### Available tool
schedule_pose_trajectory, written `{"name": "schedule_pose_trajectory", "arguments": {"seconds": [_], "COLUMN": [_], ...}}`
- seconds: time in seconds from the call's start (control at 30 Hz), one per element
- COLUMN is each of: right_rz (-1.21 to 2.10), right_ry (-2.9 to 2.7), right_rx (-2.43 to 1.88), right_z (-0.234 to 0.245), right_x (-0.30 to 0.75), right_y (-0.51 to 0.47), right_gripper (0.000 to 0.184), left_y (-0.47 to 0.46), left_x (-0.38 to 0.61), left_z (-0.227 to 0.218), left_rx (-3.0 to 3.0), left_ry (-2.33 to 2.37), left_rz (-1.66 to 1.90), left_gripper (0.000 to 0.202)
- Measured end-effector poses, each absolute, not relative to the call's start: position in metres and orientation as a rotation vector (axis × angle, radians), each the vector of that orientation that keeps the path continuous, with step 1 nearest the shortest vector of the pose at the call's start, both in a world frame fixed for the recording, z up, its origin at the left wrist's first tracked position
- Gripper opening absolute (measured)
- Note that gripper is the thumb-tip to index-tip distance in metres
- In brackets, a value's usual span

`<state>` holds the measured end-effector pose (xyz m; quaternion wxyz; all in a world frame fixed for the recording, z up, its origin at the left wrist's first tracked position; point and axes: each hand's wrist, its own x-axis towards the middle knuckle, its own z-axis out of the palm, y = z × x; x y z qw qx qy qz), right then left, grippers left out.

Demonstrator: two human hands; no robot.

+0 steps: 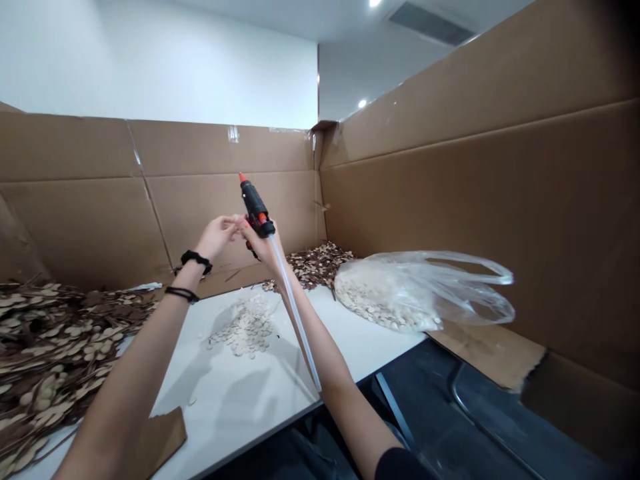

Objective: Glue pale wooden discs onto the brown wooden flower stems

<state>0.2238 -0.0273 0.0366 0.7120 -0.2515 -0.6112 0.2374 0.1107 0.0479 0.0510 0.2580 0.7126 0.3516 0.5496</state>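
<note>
A black and orange hot glue gun (256, 205) points up and away from me, raised over the table. My right hand (264, 248) is closed around its handle, and a long translucent glue stick (295, 308) trails from the back along my forearm. Close beside it, my left hand (219, 235) has its fingertips pinched together, meeting the fingers of my right hand. Something small and pale may be between them, but I cannot make it out. Below both hands, a loose pile of small whitish discs (245, 328) lies on the white table (220, 393).
Brown and cream flat pieces (55, 347) are heaped at the left, with another heap (320, 263) at the back. A clear plastic bag (400, 290) of pale discs sits at the right. Tall cardboard walls (450, 180) stand behind and right. A cardboard scrap (165, 437) lies at the front.
</note>
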Motion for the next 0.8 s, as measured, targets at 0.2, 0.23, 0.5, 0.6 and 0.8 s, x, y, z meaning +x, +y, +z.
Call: {"name": "schedule_pose_trajectory", "arguments": {"seconds": [0.2,0.23,0.5,0.6,0.8], "right_rz": [0.477,0.469,0.476,0.476,0.454], "right_ry": [-1.403,-1.408,-1.524,-1.586,-1.593], "right_rx": [-0.655,-0.665,-0.627,-0.616,-0.695], "right_z": [0.038,0.038,0.036,0.035,0.03], "right_x": [0.218,0.218,0.213,0.211,0.205], "right_y": [-0.031,-0.032,-0.035,-0.033,-0.026], "right_gripper": [0.046,0.047,0.048,0.05,0.048], "left_y": [0.035,0.031,0.007,0.002,0.008], "left_x": [0.075,0.069,0.043,0.033,0.012], "left_z": [0.033,0.029,0.029,0.036,0.039], "left_rx": [1.888,1.87,1.778,1.757,1.566], "left_ry": [1.023,1.023,0.995,0.95,0.84], "left_rz": [1.648,1.679,1.78,1.832,2.058], "left_gripper": [0.018,0.017,0.007,0.008,0.024]}}
